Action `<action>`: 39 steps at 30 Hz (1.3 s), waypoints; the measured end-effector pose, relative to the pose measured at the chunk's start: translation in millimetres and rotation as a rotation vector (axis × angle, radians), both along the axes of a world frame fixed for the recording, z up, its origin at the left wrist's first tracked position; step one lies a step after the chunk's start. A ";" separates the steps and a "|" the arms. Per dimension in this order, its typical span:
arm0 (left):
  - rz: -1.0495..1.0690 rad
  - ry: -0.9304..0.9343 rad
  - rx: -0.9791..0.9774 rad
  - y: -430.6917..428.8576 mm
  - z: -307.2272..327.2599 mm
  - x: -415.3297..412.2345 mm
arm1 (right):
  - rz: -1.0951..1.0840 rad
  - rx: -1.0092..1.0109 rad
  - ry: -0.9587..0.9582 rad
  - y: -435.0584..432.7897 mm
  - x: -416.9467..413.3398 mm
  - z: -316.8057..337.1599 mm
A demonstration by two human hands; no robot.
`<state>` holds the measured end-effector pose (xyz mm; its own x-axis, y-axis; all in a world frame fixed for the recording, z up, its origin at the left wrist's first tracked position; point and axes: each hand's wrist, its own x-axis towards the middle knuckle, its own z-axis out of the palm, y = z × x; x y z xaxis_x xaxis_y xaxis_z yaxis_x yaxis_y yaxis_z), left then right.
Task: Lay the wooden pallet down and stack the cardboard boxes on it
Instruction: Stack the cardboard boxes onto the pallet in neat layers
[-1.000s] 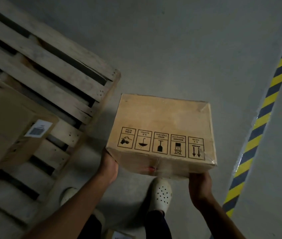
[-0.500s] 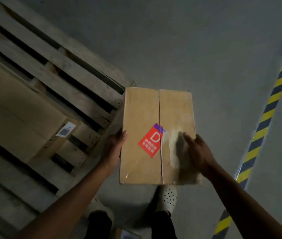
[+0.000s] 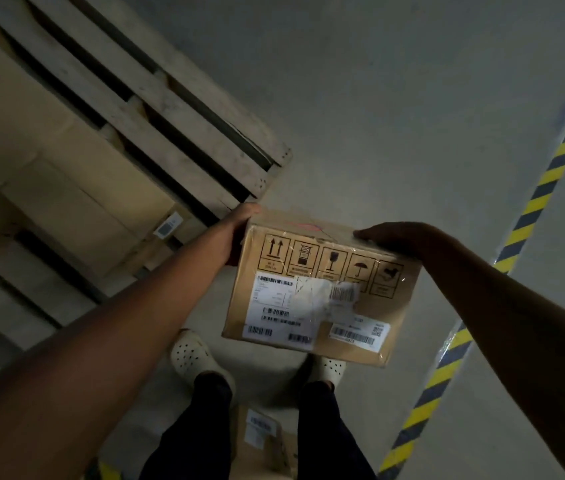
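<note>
Grey concrete floor [image 3: 395, 98], dim light. The pallet [image 3: 184, 109] lay flat at left and carried a carton [image 3: 66, 188]. The left hand [image 3: 239, 233] gripped the left end of the box [image 3: 319, 306]; the right hand [image 3: 398, 237] curled over its far right edge. The box was held clear of the floor, long axis left-right, labels up. The pallet lay left and ahead of it, on the left arm's side.

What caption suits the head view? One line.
Left hand and right hand hold a labelled cardboard box beside the wooden pallet, which bears a larger box.
</note>
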<state>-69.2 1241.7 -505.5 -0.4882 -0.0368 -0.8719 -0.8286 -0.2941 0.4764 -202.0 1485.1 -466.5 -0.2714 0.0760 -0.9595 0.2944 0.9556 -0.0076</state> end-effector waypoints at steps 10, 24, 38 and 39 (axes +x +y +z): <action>0.204 0.051 0.077 -42.0 40.6 19.2 | -0.074 -0.090 0.221 -47.9 22.7 29.9; 0.513 0.159 -0.142 -177.8 80.0 143.5 | 0.287 -0.107 0.685 -212.6 142.0 113.2; 0.706 0.121 -0.357 -206.6 61.1 225.9 | 0.516 -0.322 0.811 -303.4 171.8 90.0; 0.731 0.127 -0.352 -206.8 59.3 227.2 | 0.529 -0.327 0.807 -307.2 170.1 89.9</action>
